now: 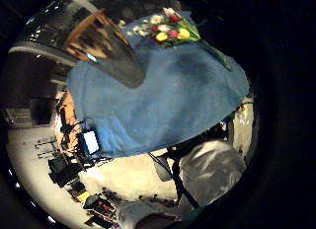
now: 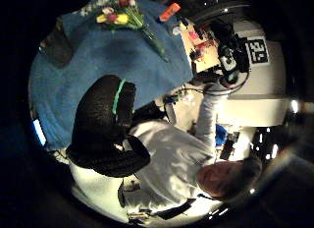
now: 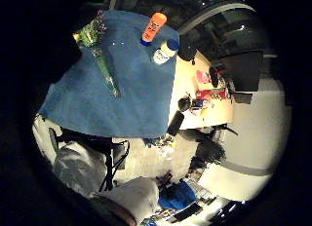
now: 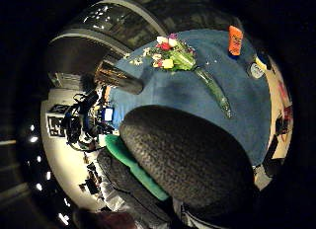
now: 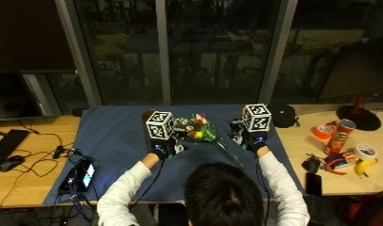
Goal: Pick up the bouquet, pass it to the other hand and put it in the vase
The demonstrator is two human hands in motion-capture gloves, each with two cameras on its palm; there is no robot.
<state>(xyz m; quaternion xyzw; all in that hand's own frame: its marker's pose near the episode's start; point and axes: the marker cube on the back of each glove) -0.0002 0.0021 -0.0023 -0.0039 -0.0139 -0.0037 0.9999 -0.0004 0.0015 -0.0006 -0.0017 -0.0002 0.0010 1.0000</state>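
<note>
None of the three steps looks done yet, as far as I can judge. The bouquet [image 5: 200, 130] lies flat on the blue cloth [image 5: 115, 141] that covers the middle of the surface [image 5: 28, 179], flower heads toward the window and its green stem running back toward me. It sits between my two hands, and in no view do I see a finger on it. My left hand [image 5: 161, 147] hovers just beside the blooms on their left; my right hand [image 5: 253, 140] is a little farther off on the other side. The markers on the gloves hide my fingers in the outside view, so I cannot tell there whether either hand is spread or curled. The left thumb side palm view shows a gloved hand [image 2: 105, 127] with nothing in it, but I cannot say whose it is. The palm views show the bouquet well apart from each palm, which suggests both hands are raised above the cloth. The vase [image 4: 118, 77] lies close to the flower heads, beyond my left hand; it looks dark and I see nothing in it. So everything is left: pick the bouquet up, hand it over, and set it in the vase.
</note>
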